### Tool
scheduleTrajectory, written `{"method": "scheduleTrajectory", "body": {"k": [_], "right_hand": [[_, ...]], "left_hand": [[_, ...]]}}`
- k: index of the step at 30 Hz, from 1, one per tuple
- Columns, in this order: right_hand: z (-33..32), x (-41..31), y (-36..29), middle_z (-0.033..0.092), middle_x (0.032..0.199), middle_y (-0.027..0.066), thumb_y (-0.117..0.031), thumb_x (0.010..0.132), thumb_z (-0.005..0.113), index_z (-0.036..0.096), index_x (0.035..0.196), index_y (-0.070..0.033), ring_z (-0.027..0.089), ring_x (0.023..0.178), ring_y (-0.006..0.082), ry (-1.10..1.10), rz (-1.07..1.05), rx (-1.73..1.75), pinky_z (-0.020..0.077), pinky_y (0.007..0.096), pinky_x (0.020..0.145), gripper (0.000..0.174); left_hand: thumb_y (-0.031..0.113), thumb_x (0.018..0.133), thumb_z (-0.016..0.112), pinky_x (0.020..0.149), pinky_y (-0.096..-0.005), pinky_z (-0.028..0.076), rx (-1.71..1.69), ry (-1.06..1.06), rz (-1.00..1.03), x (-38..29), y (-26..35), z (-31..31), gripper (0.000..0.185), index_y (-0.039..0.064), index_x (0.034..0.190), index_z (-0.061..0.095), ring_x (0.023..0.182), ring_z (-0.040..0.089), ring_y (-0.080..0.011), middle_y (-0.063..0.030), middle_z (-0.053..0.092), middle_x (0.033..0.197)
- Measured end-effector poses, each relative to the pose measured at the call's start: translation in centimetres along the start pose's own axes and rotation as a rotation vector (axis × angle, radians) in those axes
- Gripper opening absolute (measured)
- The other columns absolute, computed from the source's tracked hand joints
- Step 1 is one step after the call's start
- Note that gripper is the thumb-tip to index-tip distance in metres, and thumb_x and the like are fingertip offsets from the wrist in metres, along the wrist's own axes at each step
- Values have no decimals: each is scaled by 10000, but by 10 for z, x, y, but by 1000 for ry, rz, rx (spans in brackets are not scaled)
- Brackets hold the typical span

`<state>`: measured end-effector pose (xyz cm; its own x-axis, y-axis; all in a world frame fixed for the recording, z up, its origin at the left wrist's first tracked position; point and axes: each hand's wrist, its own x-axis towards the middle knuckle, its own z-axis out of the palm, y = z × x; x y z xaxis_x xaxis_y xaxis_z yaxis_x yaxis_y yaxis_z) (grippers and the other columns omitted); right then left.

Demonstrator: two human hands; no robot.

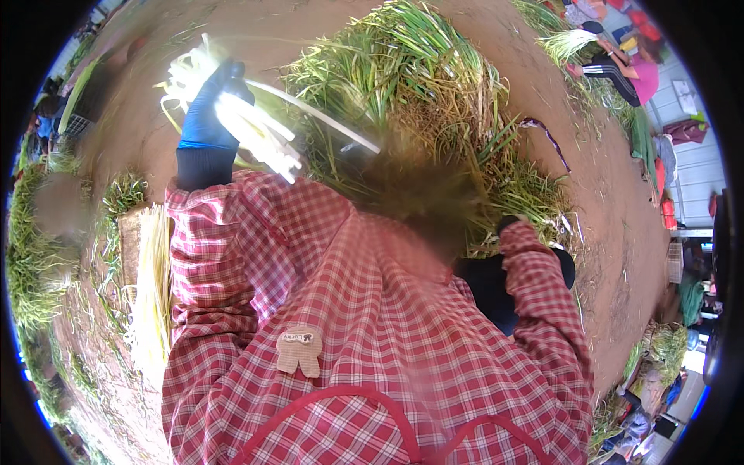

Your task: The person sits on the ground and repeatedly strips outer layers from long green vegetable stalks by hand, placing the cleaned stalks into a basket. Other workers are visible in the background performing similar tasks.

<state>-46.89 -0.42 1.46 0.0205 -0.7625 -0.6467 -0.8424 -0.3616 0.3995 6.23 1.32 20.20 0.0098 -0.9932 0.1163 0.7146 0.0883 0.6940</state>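
Observation:
My left hand [212,110], in a blue glove with a dark knitted cuff, is raised at the upper left. It grips a bunch of pale stalks [258,131], washed out by bright light. One longer stalk [325,119] sticks out of that bunch to the right. Before me on the ground lies a big heap of long-leaved green vegetables [401,64], with brown, dried leaves in its middle. At the heap's lower right edge rests my right sleeve [537,261]. Of my right hand [509,223] only a dark bit at the cuff shows; its fingers are hidden.
Left of me, pale yellow stalks [152,279] lie in a long bundle on a brown mat [129,244]. A purple-and-white strip [547,139] is on the dirt floor [616,203]. A person in a pink top [644,81] sits at the upper right, holding greens [567,45].

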Motion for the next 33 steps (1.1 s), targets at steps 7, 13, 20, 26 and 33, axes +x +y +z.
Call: {"method": "scheduleTrajectory", "body": {"k": [7, 13, 20, 26, 33], "right_hand": [[-143, -93, -68, 583, 1201, 69, -223, 849, 652, 588, 1109, -37, 564, 1070, 173, 882, -798, 1390, 466, 286, 870, 326], [-131, -107, -137, 553, 619, 7, -218, 941, 526, 630, 956, -33, 469, 513, 83, 318, -628, 1705, 381, 233, 492, 213], [-160, -88, -116, 630, 633, 64, -224, 924, 549, 637, 872, -43, 591, 525, 110, 999, -617, 965, 440, 264, 480, 208], [-193, 12, -39, 674, 813, 79, -88, 883, 536, 666, 873, -58, 615, 658, 169, 777, -161, 1587, 530, 307, 642, 134], [-176, 137, 9, 655, 825, 216, -245, 793, 576, 648, 873, -77, 644, 773, 380, 708, 390, 576, 503, 448, 680, 199]], "left_hand": [[138, 844, 657, 738, -333, 527, -212, 184, -229, 7, -93, -5, 209, 19, 1008, 605, 783, 629, -211, -78, 658, 877], [158, 893, 597, 699, -278, 535, -269, 261, -251, -8, -129, -10, 280, 9, 1126, 557, 770, 605, -154, -93, 644, 972], [208, 853, 651, 789, -342, 512, -307, 41, -379, -19, -200, 31, 307, 5, 1063, 556, 881, 619, -228, -106, 625, 985], [78, 870, 598, 793, -338, 493, -206, 166, 122, 53, -144, 16, 226, 37, 1083, 537, 804, 575, -189, -67, 572, 909], [183, 908, 557, 828, -353, 474, -301, 465, -332, 66, -194, -12, 246, 64, 1123, 556, 816, 563, -184, -28, 588, 880]]}}
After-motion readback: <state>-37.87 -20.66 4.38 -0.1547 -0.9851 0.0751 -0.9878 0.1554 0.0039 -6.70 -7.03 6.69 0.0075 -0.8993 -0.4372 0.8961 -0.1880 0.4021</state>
